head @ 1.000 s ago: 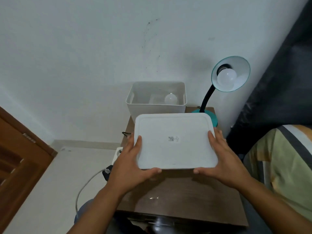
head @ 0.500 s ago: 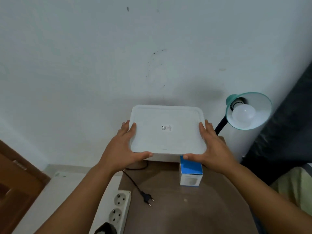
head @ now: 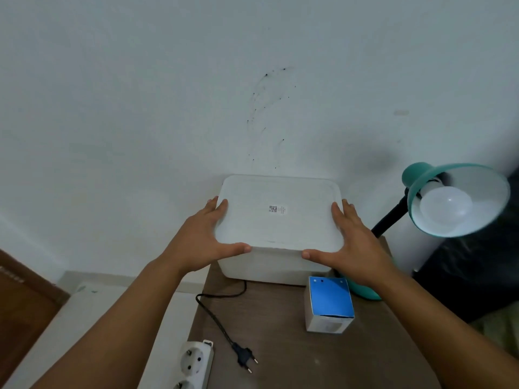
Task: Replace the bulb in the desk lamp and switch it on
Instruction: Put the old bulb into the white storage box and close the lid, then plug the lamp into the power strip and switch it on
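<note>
A teal desk lamp [head: 460, 199] stands at the table's right, its shade turned toward me with a white bulb [head: 445, 210] screwed in and unlit. Its black plug [head: 243, 357] lies loose on the brown table [head: 280, 346], beside a white power strip [head: 193, 366]. A white lid [head: 279, 213] rests on the white storage box [head: 269, 266] against the wall. My left hand [head: 206, 234] grips the lid's left edge and my right hand [head: 354, 240] its right edge. A blue-topped bulb carton [head: 328, 304] stands in front of the box.
The white wall rises directly behind the box. A brown wooden door [head: 25, 304] is at the lower left. Dark fabric [head: 477, 262] fills the right behind the lamp. The lamp's cord [head: 216, 310] runs across the table from under the box.
Both hands carried the lid away from me and set it down on the box, covering the bulb inside. The view tilted up and closer to the wall.
</note>
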